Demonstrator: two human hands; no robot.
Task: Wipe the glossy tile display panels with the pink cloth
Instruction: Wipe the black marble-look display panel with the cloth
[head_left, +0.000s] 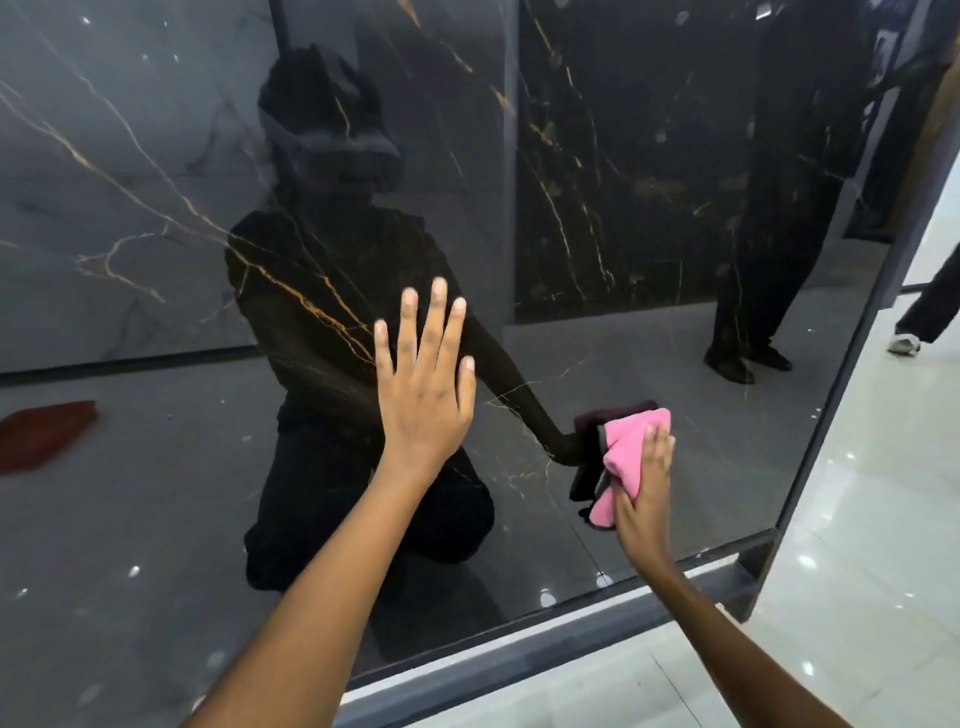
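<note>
A large glossy black tile panel with gold veins fills most of the view and mirrors the room. My left hand lies flat against its middle, fingers spread, holding nothing. My right hand presses a crumpled pink cloth against the panel's lower right part. The cloth bunches out above and to the left of my fingers, and its dark reflection shows beside it.
A grey metal frame runs along the panel's bottom and right edges. Pale shiny floor tiles lie to the right. Another person's leg and shoe stand at the far right, beyond the frame. A red shape is reflected at the left.
</note>
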